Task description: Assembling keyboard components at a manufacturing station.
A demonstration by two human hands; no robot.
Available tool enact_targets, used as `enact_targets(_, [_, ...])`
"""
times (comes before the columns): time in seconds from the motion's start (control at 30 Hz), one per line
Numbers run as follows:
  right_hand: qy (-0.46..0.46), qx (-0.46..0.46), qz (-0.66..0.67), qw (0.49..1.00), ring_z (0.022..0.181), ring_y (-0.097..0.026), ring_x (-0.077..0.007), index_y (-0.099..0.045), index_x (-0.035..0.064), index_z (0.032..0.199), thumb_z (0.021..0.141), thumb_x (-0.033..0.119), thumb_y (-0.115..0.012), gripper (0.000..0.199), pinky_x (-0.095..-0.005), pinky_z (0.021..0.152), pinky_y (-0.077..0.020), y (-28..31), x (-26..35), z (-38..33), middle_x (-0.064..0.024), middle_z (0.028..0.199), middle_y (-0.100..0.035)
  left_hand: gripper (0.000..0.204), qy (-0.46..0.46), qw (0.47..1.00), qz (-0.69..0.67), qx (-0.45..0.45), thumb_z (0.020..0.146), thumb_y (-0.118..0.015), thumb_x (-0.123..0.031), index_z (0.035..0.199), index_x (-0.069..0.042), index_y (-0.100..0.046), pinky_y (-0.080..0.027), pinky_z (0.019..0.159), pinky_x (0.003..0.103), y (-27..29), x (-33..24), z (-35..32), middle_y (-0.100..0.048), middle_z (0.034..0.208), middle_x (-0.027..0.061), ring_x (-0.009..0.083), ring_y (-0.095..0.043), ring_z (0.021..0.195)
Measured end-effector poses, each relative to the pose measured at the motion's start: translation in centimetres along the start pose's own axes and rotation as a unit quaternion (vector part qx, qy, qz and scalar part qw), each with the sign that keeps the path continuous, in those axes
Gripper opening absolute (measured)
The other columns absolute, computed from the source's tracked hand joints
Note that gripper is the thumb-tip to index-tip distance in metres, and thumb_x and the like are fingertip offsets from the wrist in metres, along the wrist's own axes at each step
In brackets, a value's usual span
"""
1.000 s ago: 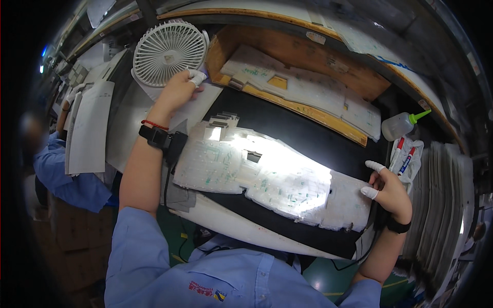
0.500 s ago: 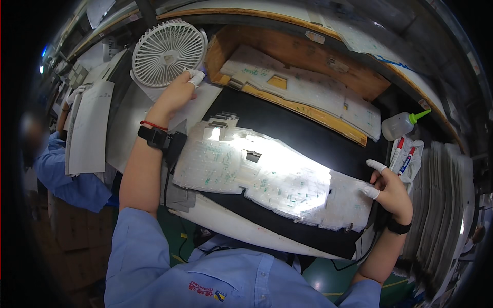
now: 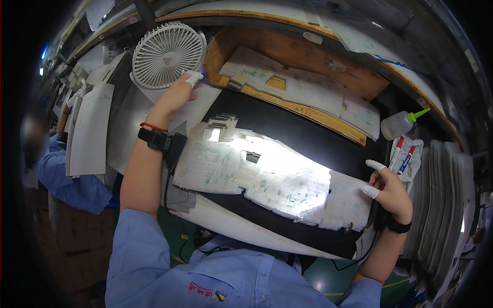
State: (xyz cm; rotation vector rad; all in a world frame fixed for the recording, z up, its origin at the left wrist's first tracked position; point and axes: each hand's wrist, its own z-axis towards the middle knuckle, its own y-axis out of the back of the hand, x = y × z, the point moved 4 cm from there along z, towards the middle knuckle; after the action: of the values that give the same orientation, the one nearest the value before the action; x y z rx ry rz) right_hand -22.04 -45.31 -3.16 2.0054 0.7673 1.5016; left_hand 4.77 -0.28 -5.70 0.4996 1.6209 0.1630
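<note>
A long stack of thin, translucent white sheets (image 3: 215, 164) with green marks lies on a black mat (image 3: 303, 133), glowing brightly across its middle. At its right end is my right hand (image 3: 393, 195), thumb by the sheets' edge and index finger stretched out apart from it, both in white finger covers. My left hand (image 3: 177, 100) reaches to the lower right rim of a white desk fan (image 3: 167, 54). Its covered fingers are bent close together there; what they hold, if anything, is hidden.
Behind the mat, similar sheets (image 3: 308, 87) rest in a wooden tray (image 3: 328, 64). To the right are a green-tipped squeeze bottle (image 3: 396, 126), red-capped markers (image 3: 405, 159) and many upright grey sheets (image 3: 436, 200). A co-worker in a blue sleeve (image 3: 72, 177) sits left, beside white panels (image 3: 90, 131).
My left hand has shifted very slightly at the fan's rim. My right hand and the sheet stack look the same.
</note>
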Motion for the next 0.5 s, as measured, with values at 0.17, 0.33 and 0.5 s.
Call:
enact_targets(0.17, [0.0,-0.001,-0.003,1.0,0.06,-0.047,-0.0059,-0.051,0.001,0.128,0.072,0.021,-0.076,0.065,-0.0208,0.055,-0.0394,0.03,-0.01,0.01,-0.0001,0.077,-0.052,0.036,-0.009,1.0,-0.008,-0.003,0.098,-0.037,-0.032,0.122,-0.01,-0.053,-0.042,0.093,0.032,-0.17,-0.06,-0.1,-0.051,0.122,0.0057,0.0184,-0.046,0.118])
enact_targets(0.33, [-0.004,0.001,0.003,1.0,0.06,-0.047,-0.0062,-0.051,0.0006,0.128,0.072,0.021,-0.076,0.065,-0.021,0.055,-0.0395,0.02,0.02,-0.07,-0.0003,0.077,-0.052,0.04,-0.004,1.0,0.021,0.003,0.097,-0.037,-0.036,0.122,-0.009,-0.053,-0.042,0.093,0.033,-0.15,-0.09,-0.13,-0.048,0.127,0.0077,0.0186,-0.043,0.121])
enact_targets(0.5, [0.001,0.0,-0.002,1.0,0.06,-0.047,-0.0066,-0.051,0.0004,0.128,0.072,0.02,-0.076,0.064,-0.0215,0.055,-0.0397,0.05,0.04,-0.05,-0.0006,0.077,-0.053,0.047,0.003,1.0,0.026,0.014,0.096,-0.038,-0.041,0.125,-0.006,-0.049,-0.042,0.092,0.033,-0.36,0.22,-0.08,-0.046,0.129,0.0093,0.0198,-0.042,0.121])
